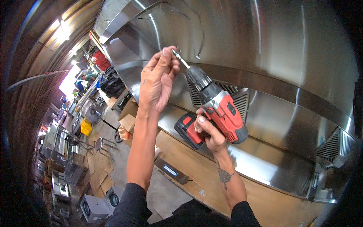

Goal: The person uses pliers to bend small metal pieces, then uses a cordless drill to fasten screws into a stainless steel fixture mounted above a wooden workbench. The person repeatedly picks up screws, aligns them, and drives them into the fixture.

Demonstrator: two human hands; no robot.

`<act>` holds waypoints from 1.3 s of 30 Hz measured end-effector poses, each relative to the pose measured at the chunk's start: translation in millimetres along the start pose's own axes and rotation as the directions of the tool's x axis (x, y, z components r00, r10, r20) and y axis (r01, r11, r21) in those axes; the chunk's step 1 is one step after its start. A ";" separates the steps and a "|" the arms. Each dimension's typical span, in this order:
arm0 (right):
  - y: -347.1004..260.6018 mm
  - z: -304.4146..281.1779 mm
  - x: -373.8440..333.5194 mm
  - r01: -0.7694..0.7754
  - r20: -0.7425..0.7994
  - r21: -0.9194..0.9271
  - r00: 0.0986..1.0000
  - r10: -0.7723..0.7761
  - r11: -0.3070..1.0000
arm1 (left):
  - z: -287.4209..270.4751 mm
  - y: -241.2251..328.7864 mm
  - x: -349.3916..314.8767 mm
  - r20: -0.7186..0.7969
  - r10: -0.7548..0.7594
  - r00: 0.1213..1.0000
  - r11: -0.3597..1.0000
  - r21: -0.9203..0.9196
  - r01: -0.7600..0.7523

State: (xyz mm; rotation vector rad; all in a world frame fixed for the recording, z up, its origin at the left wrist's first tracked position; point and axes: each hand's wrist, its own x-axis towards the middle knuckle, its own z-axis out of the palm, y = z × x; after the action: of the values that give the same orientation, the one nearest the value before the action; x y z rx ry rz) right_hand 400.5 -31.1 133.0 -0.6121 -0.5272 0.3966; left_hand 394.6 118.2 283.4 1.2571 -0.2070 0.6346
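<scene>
My right hand [210, 132] is wrapped round the grip of a red and black cordless drill [227, 115], which points up and to the left. Out of its black chuck [198, 78] comes a shiny metal drill bit [182, 59]. At the bit's tip, the thumb and fingers of my left hand [155, 81] are pinched together. Something small and shiny shows by those fingertips, too small to name. Behind both hands rises a large stainless steel hood [234, 41] with slatted metal filters [242, 104] along its lower part.
A wooden board [211, 178] runs below the steel, with a dark box [171, 170] beside it. At left stand a round stool [100, 143], a fan [92, 112], a yellow container [86, 127] and grey boxes [94, 207]. Distant people [89, 77] are at the far left.
</scene>
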 end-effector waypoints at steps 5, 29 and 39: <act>9.7 23.2 56.6 0.098 -0.015 0.056 0.995 -0.098 0.994 | 6.1 3.0 53.5 0.020 0.147 0.989 0.989 0.001 -0.147; 45.7 68.8 183.9 0.438 0.155 0.189 0.870 -0.468 0.879 | -7.3 32.4 153.5 0.169 0.273 0.947 0.955 -0.168 -0.246; 37.1 81.1 198.4 0.669 0.149 0.056 0.728 -0.669 0.741 | -5.5 36.5 146.1 0.149 0.262 0.953 0.964 -0.086 -0.252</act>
State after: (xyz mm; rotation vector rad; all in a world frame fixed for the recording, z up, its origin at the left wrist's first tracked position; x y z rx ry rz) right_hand 504.9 130.5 234.5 -0.3510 -0.8644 -0.2549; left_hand 492.1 177.8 381.6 1.2277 -0.5274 0.7444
